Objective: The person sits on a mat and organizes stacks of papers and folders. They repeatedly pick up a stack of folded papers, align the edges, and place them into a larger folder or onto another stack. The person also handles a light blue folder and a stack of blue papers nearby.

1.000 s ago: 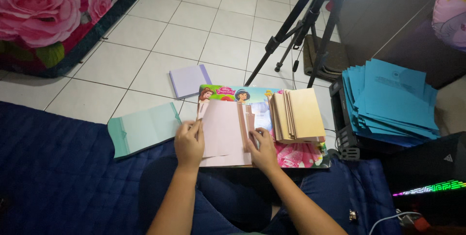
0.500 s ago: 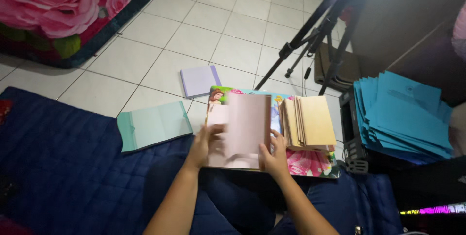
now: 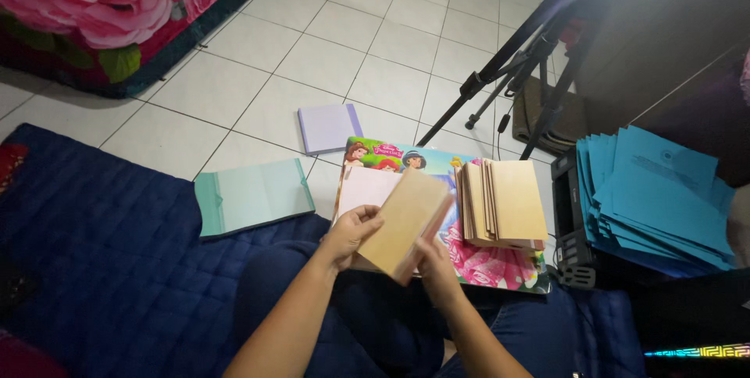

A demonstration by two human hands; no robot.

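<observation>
My left hand (image 3: pixel 349 235) and my right hand (image 3: pixel 434 262) together hold a folded tan paper piece (image 3: pixel 403 222) lifted above a colourful cartoon-printed board (image 3: pixel 500 265) on my lap. The left hand grips its lower left edge, the right hand its bottom edge. Under it lies a pale pink sheet (image 3: pixel 364 188). Right of it, a stack of similar tan folded pieces (image 3: pixel 504 200) rests on the board.
A teal folder (image 3: pixel 254 197) and a lilac folder (image 3: pixel 329 127) lie on the tiled floor to the left. A pile of blue folders (image 3: pixel 656 198) sits on a black box at right. Tripod legs (image 3: pixel 531 50) stand behind. A blue quilted mat (image 3: pixel 94 245) is under me.
The sheet that lay flat under both hands has been folded over and raised off the board; the view has tilted slightly.
</observation>
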